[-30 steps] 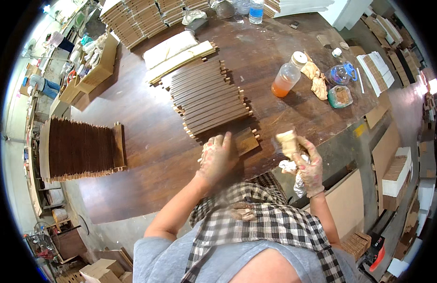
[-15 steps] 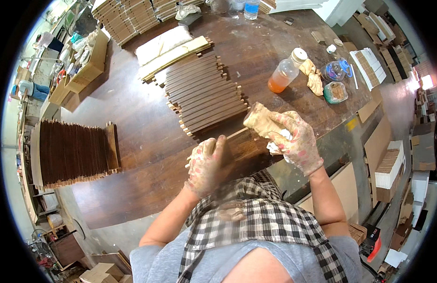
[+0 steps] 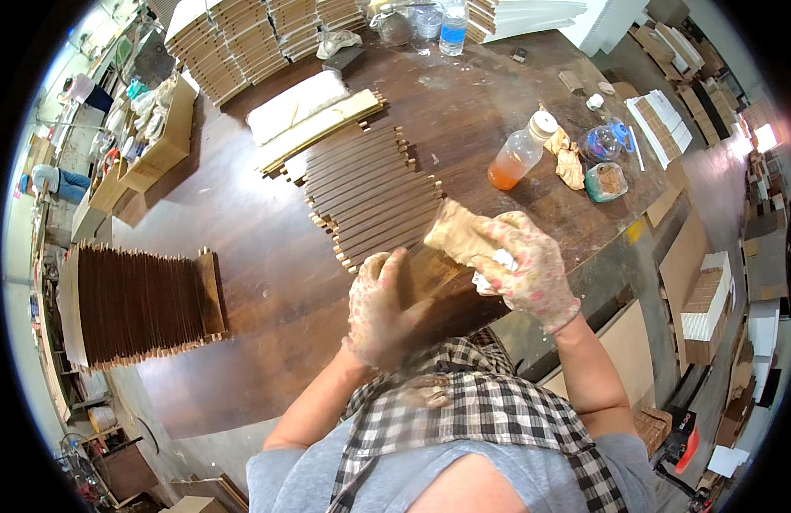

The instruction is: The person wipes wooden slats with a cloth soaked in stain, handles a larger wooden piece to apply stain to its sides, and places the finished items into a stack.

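Both my hands wear pale gloves with pink dots. My right hand (image 3: 532, 274) is closed around a folded tan piece (image 3: 457, 234), cloth or abrasive sheet, I cannot tell which. Crumpled white material (image 3: 491, 275) sticks out below its fingers. My left hand (image 3: 376, 299) is closed with its thumb up, at the near end of a row of dark brown slats (image 3: 374, 192) with pale pegged ends. A blurred band lies beside its palm, and what it grips cannot be made out.
A dense stack of dark slats (image 3: 139, 303) stands at the left. A bottle of orange liquid (image 3: 515, 158), a crumpled tan piece (image 3: 568, 162) and jars (image 3: 606, 182) are at the right. A white bundle (image 3: 297, 107) lies beyond the row; boards (image 3: 233, 47) are piled at the back.
My right hand has moved slightly left and down with the tan piece, which now lies nearer the slat row. My left hand has shifted a little; the pale edge seen between the hands no longer shows.
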A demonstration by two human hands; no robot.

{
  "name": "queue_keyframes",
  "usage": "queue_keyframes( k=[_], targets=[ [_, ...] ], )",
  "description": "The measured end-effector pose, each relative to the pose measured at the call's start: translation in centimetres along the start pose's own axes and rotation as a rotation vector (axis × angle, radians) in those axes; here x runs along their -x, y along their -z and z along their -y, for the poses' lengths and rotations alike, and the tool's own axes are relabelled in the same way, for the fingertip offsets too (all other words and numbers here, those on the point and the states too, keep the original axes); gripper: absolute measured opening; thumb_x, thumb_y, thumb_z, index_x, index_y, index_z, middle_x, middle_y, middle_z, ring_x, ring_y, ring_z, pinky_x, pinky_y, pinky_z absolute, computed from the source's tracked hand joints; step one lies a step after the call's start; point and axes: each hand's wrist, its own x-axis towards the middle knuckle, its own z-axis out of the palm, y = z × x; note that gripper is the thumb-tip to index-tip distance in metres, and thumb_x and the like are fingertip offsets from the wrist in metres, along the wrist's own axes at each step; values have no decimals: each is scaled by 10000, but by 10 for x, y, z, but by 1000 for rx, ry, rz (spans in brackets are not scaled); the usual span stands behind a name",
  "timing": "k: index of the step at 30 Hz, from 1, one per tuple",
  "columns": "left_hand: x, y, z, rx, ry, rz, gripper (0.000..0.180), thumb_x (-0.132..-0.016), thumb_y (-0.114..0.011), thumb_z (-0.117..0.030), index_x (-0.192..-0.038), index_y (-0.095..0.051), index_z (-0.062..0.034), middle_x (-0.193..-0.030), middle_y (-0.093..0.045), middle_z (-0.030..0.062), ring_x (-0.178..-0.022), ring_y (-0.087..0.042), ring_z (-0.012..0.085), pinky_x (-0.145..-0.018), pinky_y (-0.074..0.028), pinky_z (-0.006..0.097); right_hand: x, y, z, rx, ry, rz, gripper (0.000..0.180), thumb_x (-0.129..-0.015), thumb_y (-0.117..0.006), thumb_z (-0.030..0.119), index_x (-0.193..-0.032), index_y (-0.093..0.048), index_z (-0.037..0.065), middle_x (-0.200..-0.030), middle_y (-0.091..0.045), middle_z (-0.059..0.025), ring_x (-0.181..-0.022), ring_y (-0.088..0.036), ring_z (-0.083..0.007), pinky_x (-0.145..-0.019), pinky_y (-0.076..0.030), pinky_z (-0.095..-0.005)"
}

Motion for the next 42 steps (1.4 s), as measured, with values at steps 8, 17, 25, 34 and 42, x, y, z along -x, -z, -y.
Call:
queue_keyframes(
  k=[8, 17, 25, 34, 42],
  targets=[
    [-2, 2, 18, 8, 11, -103, 795, -699, -872, -248, -1363, -528, 25, -1245, -578, 224, -1139, -584, 403, -999, -486, 470, 37, 27, -12, 8, -99, 121, 370, -818, -764, 167, -1169, -694, 73, -1082, -659, -107, -925, -671, -276, -798, -560, -397],
    [-17, -6, -38, 919, 409, 209, 609, -850, -808, -120, -1360, -524, 52, -1235, -690, 143, -1116, -660, 188, -964, -534, 339, -4, -27, 29, -344, 131, -281, 522, -847, -770, 150, -1319, -587, 22, -1180, -599, -146, -1054, -648, -284, -885, -551, -411],
    [2, -38, -15, 802, 300, 314, 422, -899, -713, -34, -1290, -559, 16, -1127, -674, 64, -1037, -622, 133, -918, -518, 296, -56, -58, -17, -58, 235, -447, 543, -811, -758, 99, -1298, -529, 25, -1166, -601, -162, -994, -648, -336, -764, -580, -396],
    [3, -24, -33, 584, 122, 139, 429, -914, -638, -68, -1320, -527, 14, -1052, -665, 97, -956, -615, 178, -901, -508, 352, -39, -66, 22, -79, 457, -410, 750, -850, -782, 102, -1504, -414, 88, -1319, -528, -202, -1180, -591, -357, -963, -522, -491],
    [-8, 1, -35, 1547, 514, 148, 470, -958, -651, -128, -1400, -499, -77, -1193, -644, 97, -1019, -656, 217, -899, -557, 368, -61, -36, -1, -538, 166, -545, 658, -974, -658, 144, -1543, -334, 75, -1353, -495, -138, -1100, -597, -250, -928, -585, -376]
  ],
)
